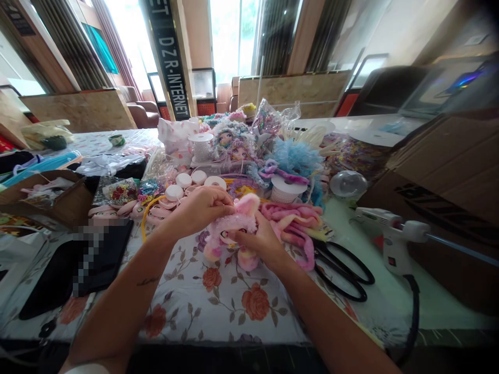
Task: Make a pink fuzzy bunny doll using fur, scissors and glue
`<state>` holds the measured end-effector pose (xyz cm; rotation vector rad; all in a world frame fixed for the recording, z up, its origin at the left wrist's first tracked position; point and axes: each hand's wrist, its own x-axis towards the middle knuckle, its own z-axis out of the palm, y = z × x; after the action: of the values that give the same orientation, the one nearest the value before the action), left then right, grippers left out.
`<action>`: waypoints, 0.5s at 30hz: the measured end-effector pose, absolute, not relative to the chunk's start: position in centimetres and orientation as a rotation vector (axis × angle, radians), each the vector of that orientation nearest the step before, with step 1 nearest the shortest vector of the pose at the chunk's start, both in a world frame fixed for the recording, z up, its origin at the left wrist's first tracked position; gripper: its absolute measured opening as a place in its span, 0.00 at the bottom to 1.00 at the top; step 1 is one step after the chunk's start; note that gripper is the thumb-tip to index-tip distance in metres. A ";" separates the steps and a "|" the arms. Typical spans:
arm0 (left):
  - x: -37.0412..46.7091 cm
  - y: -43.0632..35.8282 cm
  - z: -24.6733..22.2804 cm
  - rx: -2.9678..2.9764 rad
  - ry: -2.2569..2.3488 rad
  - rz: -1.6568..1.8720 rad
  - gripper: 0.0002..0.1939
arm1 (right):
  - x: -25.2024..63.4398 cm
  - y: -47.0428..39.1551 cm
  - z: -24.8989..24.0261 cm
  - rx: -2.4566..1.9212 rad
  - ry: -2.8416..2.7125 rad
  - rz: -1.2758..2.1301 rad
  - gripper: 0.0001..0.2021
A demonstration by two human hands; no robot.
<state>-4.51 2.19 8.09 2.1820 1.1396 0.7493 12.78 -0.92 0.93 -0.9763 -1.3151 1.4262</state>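
Observation:
A small fluffy pink doll (233, 224) with a painted face, a furry pointed ear and pink-yellow legs is held upright just above the flowered tablecloth. My right hand (262, 240) wraps round its right side, the thumb lying across the face. My left hand (208, 208) reaches to the upper left of the doll's head with its fingertips pinched together there; the exact bit between them is hidden. Just behind and right of the doll lie pink and yellow fuzzy strips (290, 221). Black-handled scissors (345, 270) rest to the right of my right hand.
A white glue gun (393, 236) stands at right before a large cardboard box (448, 208). Behind my hands are white ribbon spools (287, 188), blue fluffy material (298, 158) and doll faces (234, 145). At left are a dark tablet-like slab (111, 254) and an open carton (74, 208).

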 end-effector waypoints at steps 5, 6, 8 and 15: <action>-4.5 2.2 8.1 2.070 1.160 0.813 0.15 | 13.0 -1.0 1.1 -0.970 -1.286 1.436 0.21; -4.6 2.2 8.2 2.039 1.166 0.834 0.17 | 13.0 -1.0 1.1 -0.965 -1.283 1.435 0.21; -4.8 2.2 8.4 2.011 1.174 0.884 0.20 | 13.0 -1.0 1.1 -0.948 -1.290 1.435 0.21; -4.7 2.3 7.8 1.992 1.180 0.786 0.17 | 12.9 -1.0 1.0 -0.976 -1.303 1.428 0.23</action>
<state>-4.66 2.28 7.83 1.9919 1.1803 0.7863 12.86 -0.96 1.02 -0.9756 -1.3025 1.4276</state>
